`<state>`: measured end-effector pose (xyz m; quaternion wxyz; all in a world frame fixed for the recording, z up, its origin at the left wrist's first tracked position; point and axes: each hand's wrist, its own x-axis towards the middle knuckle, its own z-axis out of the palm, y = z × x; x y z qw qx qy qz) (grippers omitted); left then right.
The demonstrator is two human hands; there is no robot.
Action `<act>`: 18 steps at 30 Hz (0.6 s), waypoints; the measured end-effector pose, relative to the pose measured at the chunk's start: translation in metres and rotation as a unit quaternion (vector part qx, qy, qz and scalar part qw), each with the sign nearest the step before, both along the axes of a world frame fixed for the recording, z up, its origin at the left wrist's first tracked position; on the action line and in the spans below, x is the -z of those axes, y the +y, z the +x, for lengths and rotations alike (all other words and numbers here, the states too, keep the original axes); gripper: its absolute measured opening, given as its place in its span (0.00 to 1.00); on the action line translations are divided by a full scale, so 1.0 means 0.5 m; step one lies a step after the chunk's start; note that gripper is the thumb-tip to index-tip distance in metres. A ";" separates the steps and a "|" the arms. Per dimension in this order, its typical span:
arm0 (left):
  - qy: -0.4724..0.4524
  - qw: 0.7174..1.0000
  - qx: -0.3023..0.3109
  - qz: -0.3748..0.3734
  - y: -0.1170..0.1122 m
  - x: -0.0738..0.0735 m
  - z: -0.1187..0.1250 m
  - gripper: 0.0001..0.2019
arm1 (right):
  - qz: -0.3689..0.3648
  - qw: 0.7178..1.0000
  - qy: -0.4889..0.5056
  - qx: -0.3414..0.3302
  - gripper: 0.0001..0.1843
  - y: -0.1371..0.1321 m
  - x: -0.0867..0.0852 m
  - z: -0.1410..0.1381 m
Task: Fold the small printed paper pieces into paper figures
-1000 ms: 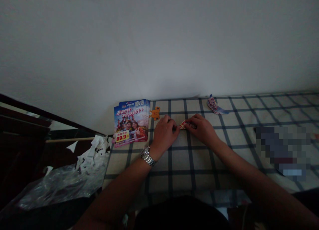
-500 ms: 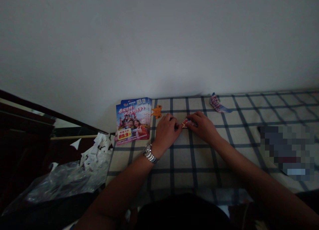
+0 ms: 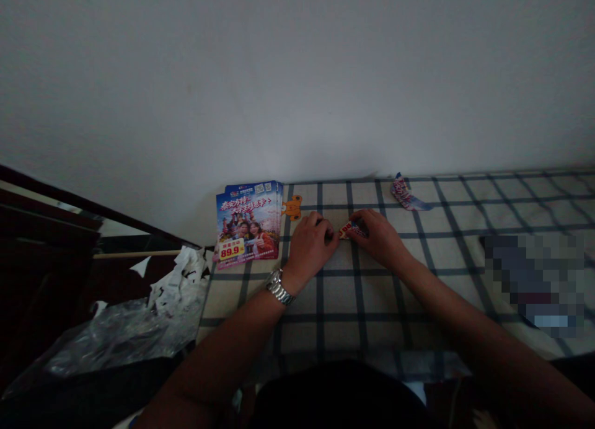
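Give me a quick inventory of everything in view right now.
glossy flyers: one stack, blue and pink, at the cloth's left end by the wall
orange cutout: one, orange, right of the flyers
printed paper strip: one, red and white, between the hands
crumpled printed paper: one, pink and blue, on the cloth by the wall
checked cloth: one, cream with dark blue lines, under these things
pixelated patch: one, greyish, right side, unidentifiable
plastic sheet: one, clear, lower left
paper scraps: a heap, white, on the plastic sheet
wooden rod: one, pale, left
white wall: one, white, behind
silver wristwatch: one, silver, left wrist
left hand: one, beside the strip's left end
right hand: one, on the strip's right end
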<state>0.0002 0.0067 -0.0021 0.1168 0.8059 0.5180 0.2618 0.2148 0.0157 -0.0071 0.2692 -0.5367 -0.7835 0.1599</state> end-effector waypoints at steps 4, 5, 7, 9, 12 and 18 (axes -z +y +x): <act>-0.001 1.000 0.001 0.002 -0.003 0.000 -0.001 0.06 | -0.033 0.999 0.038 0.009 0.11 -0.005 -0.011 -0.003; 0.000 1.000 0.001 0.004 -0.003 0.000 -0.002 0.06 | -0.046 0.998 0.049 0.011 0.11 -0.006 -0.014 -0.003; -0.001 1.000 0.005 0.005 -0.004 0.000 -0.003 0.05 | -0.073 0.994 0.080 0.013 0.12 -0.007 -0.018 -0.001; -0.016 1.000 0.013 0.004 -0.002 -0.001 -0.005 0.05 | -0.100 0.987 0.126 0.012 0.13 -0.008 -0.019 0.002; -0.079 0.996 0.032 -0.007 0.002 -0.002 -0.008 0.04 | -0.132 0.968 0.211 0.013 0.15 -0.008 -0.020 0.006; -0.308 0.935 0.099 -0.145 0.006 0.003 -0.004 0.06 | -0.174 0.921 0.348 0.007 0.21 -0.013 -0.021 0.002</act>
